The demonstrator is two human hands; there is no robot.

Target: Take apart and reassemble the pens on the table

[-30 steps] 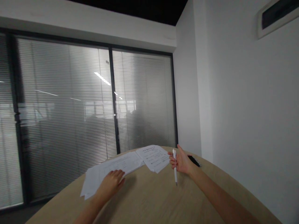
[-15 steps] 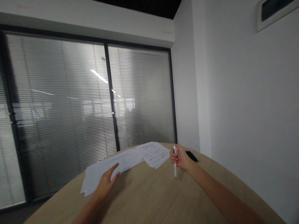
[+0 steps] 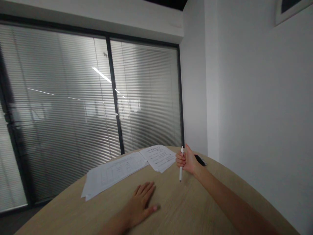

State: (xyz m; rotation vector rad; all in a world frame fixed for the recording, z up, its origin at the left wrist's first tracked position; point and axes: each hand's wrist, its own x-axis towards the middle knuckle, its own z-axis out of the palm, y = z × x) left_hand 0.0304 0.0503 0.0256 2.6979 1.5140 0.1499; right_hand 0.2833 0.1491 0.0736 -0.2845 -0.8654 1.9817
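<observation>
My right hand [image 3: 186,160] is closed around a white pen [image 3: 181,173], with its thumb raised. The pen stands nearly upright, and its dark tip points down toward the wooden table [image 3: 171,205]. My left hand [image 3: 141,202] is spread palm down on or just over the tabletop, with nothing in it. Beyond the left hand lie printed sheets [image 3: 114,173], somewhat overlapped. Another sheet with lines of text [image 3: 158,158] rests just left of my right hand.
Partly hidden behind my right wrist is a black object with a pale toothed-looking edge [image 3: 200,160]. A glass partition with blinds [image 3: 68,130] rises past the table on the left. A white wall [image 3: 259,107] stands on the right.
My left hand has moved off the sheets, right and nearer to me, and now lies flat. The pen is still in my right hand, tilted a little differently. The view has shifted slightly.
</observation>
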